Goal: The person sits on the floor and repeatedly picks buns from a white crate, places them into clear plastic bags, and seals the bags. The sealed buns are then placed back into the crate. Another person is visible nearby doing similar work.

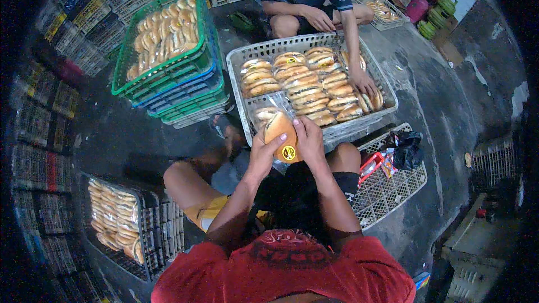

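Both my hands hold a plastic-wrapped filled bun (278, 134) with a round yellow sticker, over the near left part of a white plastic crate (389, 88). My left hand (266, 151) grips its left side, thumb on top; my right hand (309, 136) grips its right side. Rows of wrapped buns (301, 82) stand on edge in the crate. Another wrapped bun lies just beyond the held one, partly hidden by it. A person (311, 4) sits across the crate, one hand on the buns at its right side.
Stacked green and blue crates (210, 63) holding buns stand at the left. A dark crate of buns (145, 227) is at lower left. On the right, an upturned lattice crate (379, 202) bears a black plastic bag (408, 151). Gas cylinders (436, 14) stand at the far right.
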